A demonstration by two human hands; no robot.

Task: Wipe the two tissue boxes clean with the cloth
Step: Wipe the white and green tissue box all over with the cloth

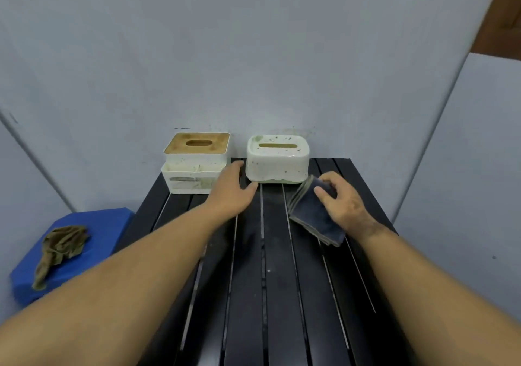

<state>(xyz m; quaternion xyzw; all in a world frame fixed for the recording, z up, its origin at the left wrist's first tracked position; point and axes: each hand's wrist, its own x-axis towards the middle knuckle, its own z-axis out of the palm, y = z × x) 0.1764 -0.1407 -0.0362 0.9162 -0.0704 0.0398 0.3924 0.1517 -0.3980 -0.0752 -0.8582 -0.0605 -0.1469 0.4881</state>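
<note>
Two dirty tissue boxes stand at the far end of a black slatted table (276,281). The left box (196,162) is white with a wooden lid and a front tray. The right box (277,158) is rounded, white and speckled with stains. My left hand (232,189) reaches between them with straight fingers, its thumb touching the lower left corner of the rounded box. My right hand (342,202) grips a folded dark blue cloth (315,210) just in front of and to the right of that box.
A blue stool (84,267) stands left of the table with a crumpled olive-brown rag (60,248) on it. Grey walls close in behind the boxes and on both sides. The near half of the table holds only my forearms.
</note>
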